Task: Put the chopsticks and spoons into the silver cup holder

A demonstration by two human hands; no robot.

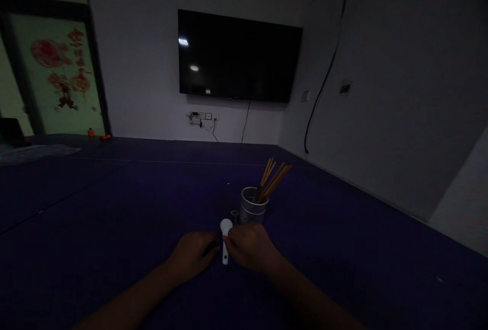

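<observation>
A white spoon point(225, 233) lies on the dark purple table point(114, 208), its bowl pointing away from me. My right hand point(249, 246) rests just right of the spoon, fingers curled, with fingertips touching its handle. My left hand point(194, 253) lies on the cloth just left of the handle, fingers curled down; whether it holds anything is hidden in the dim light. Behind the spoon stands a metal cup point(252, 207) holding several wooden chopsticks point(272, 180) that lean to the right. A small dark ring-shaped item point(235, 214) sits left of the cup.
The room is dim. A black wall-mounted screen point(238, 56) hangs on the far wall above a socket strip point(202, 116). A window with red paper decorations point(61, 65) is at the left. The table's right edge runs along the right wall.
</observation>
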